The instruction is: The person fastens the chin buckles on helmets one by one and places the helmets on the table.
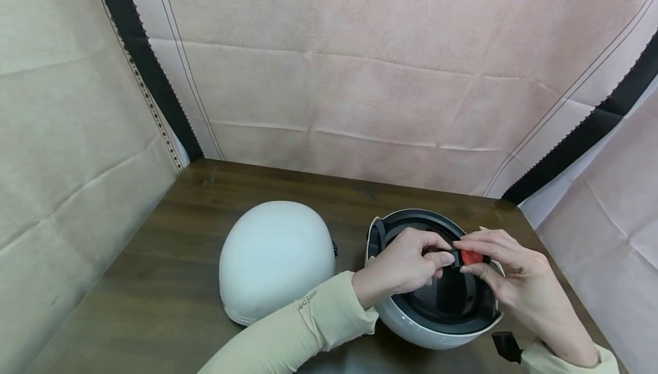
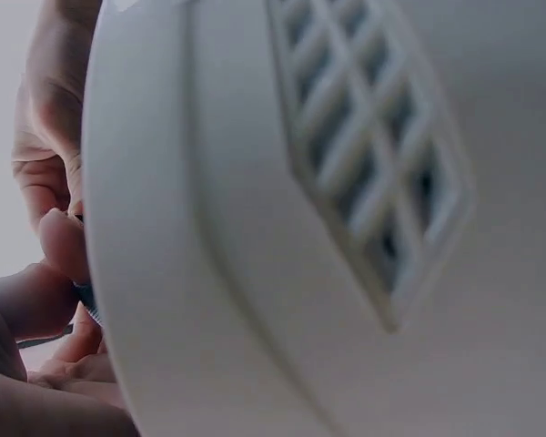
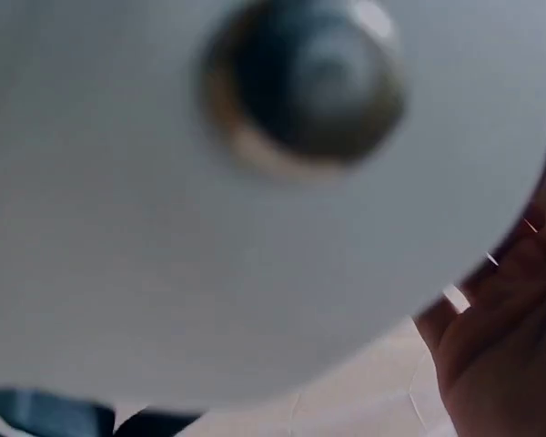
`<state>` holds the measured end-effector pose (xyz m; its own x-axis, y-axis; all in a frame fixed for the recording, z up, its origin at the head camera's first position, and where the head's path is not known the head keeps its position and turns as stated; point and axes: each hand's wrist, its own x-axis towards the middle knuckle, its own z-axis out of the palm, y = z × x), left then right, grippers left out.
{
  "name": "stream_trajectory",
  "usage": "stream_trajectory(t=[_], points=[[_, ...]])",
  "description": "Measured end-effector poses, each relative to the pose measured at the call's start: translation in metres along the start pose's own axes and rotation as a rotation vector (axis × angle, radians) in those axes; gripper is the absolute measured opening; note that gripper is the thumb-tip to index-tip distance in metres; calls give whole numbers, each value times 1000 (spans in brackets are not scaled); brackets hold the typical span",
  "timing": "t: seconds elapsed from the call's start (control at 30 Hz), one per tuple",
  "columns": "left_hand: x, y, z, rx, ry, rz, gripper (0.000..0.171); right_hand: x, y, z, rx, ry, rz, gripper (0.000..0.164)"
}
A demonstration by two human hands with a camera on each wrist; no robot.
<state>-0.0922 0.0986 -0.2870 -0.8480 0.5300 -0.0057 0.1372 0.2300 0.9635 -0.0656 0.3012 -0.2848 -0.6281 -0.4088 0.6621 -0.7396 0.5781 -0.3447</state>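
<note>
A white helmet (image 1: 429, 331) lies upturned on the table, its dark padded lining (image 1: 452, 294) facing up. Over its opening both hands meet at a chin-strap buckle with a red part (image 1: 471, 257) and a black part (image 1: 455, 258). My left hand (image 1: 403, 262) pinches the black end between thumb and fingers. From the other side, the thumb and fingers of my right hand (image 1: 519, 271) pinch the red part. White shell with a diamond-mesh vent (image 2: 373, 155) fills most of the left wrist view. A round shiny stud (image 3: 314, 86) on the shell dominates the right wrist view.
A second white helmet (image 1: 275, 260) sits dome up left of the upturned one, beside my left forearm. The brown wooden table (image 1: 154, 282) is bounded by pale fabric walls (image 1: 334, 77) at the back and sides. A black strap (image 1: 507, 346) is near the right cuff.
</note>
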Motion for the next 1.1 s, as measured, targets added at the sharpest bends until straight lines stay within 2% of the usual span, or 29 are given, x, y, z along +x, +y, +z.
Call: stream_trajectory(t=[0.13, 0.27, 0.47, 0.7, 0.83, 0.93, 1.1], points=[[0, 0, 0, -21, -2, -6, 8, -2, 0, -1, 1, -24, 39, 65], [-1, -2, -3, -7, -2, -26, 13, -5, -1, 0, -69, -83, 114, 60], [-7, -8, -13, 129, -5, -12, 26, -11, 0, 1, -141, -138, 195, 51], [-14, -20, -20, 246, -34, 4, 26, -17, 3, 2, -229, -207, 279, 38], [-21, -29, -26, 255, 15, 33, 28, -18, 4, 3, -248, -250, 349, 35], [-28, -35, -32, 236, 91, 38, 30, -19, 4, 3, -258, -273, 392, 32], [-34, -42, -35, 178, 184, -17, 41, -19, 5, 1, -270, -309, 443, 29]])
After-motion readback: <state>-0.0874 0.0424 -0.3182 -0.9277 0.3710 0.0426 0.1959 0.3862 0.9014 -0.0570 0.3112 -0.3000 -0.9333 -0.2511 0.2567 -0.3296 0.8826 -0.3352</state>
